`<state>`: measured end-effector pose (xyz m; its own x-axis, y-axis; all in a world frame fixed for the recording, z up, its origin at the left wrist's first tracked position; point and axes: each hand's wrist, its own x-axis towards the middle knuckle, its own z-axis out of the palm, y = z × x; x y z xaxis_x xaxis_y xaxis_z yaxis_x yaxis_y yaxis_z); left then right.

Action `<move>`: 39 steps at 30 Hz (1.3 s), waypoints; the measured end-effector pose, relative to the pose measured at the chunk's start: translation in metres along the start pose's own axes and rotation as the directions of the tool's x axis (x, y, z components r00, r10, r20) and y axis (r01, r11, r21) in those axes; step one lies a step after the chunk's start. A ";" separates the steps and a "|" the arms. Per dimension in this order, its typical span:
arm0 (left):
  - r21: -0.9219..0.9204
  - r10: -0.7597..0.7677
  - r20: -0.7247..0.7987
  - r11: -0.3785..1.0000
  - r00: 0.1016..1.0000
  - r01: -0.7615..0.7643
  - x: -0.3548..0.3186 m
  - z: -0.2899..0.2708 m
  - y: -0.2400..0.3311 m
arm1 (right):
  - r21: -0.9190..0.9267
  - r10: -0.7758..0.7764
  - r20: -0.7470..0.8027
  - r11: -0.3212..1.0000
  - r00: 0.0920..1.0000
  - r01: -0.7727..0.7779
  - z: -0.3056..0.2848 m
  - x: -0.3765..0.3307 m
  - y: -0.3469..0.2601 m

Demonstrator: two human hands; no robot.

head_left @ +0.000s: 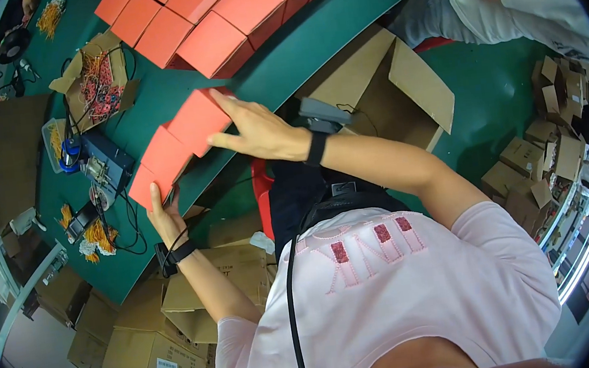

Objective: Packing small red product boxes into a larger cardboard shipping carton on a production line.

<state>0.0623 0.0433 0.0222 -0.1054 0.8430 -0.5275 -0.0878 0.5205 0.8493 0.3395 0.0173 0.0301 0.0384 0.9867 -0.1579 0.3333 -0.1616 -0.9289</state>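
Three small red-orange boxes stand in a row at the near edge of the green table (154, 102). My left hand (167, 216) holds the left end box (142, 189), its thumb on the face and the other fingers mostly hidden behind. Between the hands is the middle box (165, 155). On the right end box (199, 122), my right hand (259, 128) has its fingers along the far side and its thumb at the near side. Farther back, a block of several matching red-orange boxes (213, 42) sits on the table.
Left on the table are an open carton (72, 82) of small red parts, a blue-grey device (109, 160) with cables and bundles of yellow wires (99, 237). An open carton (415, 90) stands beyond my right arm. Cartons (147, 361) are stacked below left. Another person (506, 0) sits at upper right.
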 end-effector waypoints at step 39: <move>0.384 0.010 0.278 0.916 0.961 -0.120 -0.048 -0.070 0.045 | 0.312 0.054 -0.313 0.949 0.948 0.049 0.023 -0.093 -0.016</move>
<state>-0.0056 0.0167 0.0851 0.1728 0.8526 -0.4931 0.3123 0.4274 0.8484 0.3086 -0.0718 0.0520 0.3494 0.9322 -0.0950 0.0245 -0.1105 -0.9936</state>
